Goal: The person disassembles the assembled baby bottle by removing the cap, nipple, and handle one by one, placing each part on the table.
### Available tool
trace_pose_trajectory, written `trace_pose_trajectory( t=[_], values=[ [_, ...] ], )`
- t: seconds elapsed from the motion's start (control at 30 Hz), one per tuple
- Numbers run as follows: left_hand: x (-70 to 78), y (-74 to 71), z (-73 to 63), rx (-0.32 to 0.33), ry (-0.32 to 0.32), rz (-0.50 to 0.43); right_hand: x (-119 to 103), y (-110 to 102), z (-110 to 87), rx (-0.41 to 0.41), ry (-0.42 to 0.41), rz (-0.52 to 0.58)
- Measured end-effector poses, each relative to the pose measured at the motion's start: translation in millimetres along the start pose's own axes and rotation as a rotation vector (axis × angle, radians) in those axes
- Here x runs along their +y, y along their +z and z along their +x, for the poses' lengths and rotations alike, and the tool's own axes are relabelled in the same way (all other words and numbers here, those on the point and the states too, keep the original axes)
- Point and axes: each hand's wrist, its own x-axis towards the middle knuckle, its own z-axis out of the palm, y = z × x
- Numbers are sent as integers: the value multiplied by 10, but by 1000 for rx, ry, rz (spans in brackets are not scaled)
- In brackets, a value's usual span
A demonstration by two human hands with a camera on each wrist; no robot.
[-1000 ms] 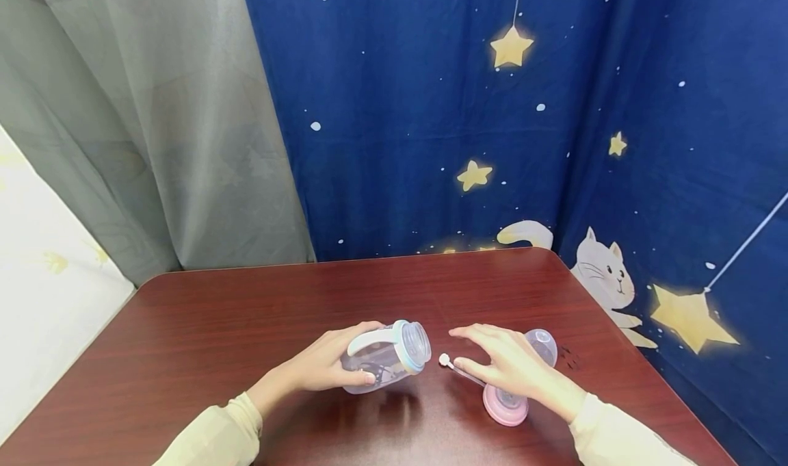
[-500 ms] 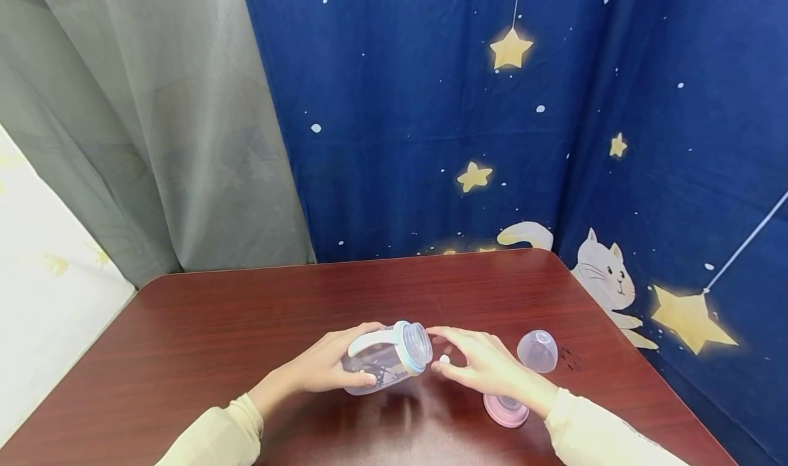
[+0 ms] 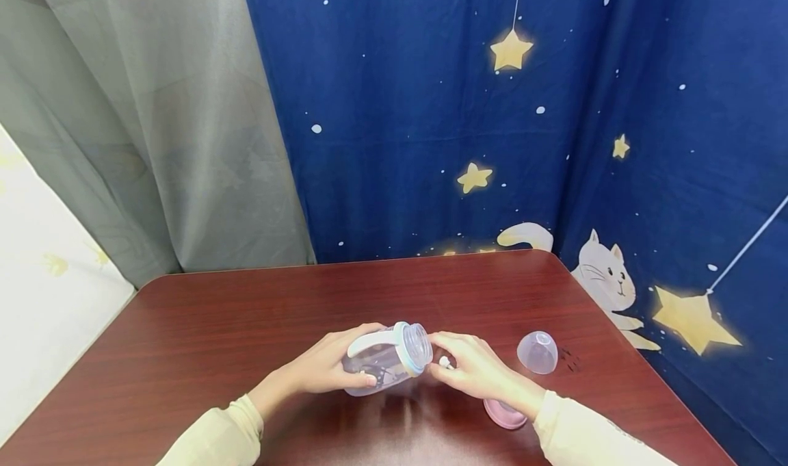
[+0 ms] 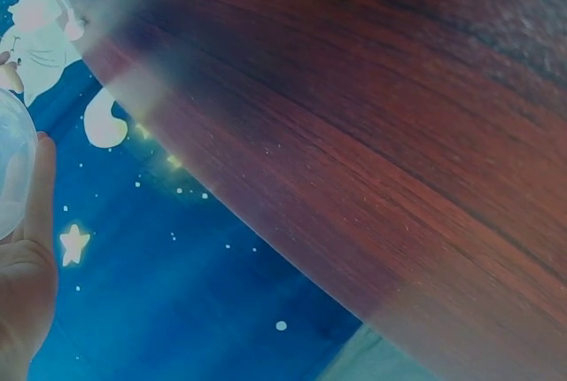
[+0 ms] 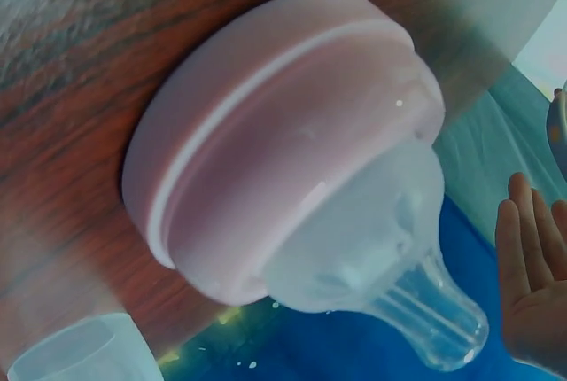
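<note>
In the head view my left hand [image 3: 332, 360] grips a clear baby bottle [image 3: 382, 367] with white handles and a pale blue collar. The bottle is tilted, its uncapped mouth facing right. My right hand [image 3: 470, 367] is at that mouth, fingertips reaching its rim; whether they press on it I cannot tell. Just behind these fingers shows the white end of a straw [image 3: 444, 362]. Under the right wrist lies a pink collar [image 3: 505, 415], partly hidden; the right wrist view shows it fitted with a clear nipple [image 5: 425, 310]. The right hand's fingers [image 5: 523, 230] look fairly straight there.
A translucent dome cap [image 3: 537, 352] stands on the dark red wooden table [image 3: 246, 315], right of my right hand. Blue star-printed curtain [image 3: 400, 110] and grey curtain [image 3: 185, 124] hang behind the table's far edge.
My right hand has moved left from above the pink collar to the bottle's mouth, uncovering the dome cap. The left hand and bottle have stayed in place.
</note>
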Motion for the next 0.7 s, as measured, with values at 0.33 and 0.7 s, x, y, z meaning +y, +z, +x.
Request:
trace_pose_trajectory(
  t=[0.33,0.7],
  values=[
    [2,1,6,10,34,-10,-30,61,5,3,23,196],
    [17,-11,9,5,24,-18,-83,81,4,-8,101,382]
  ],
)
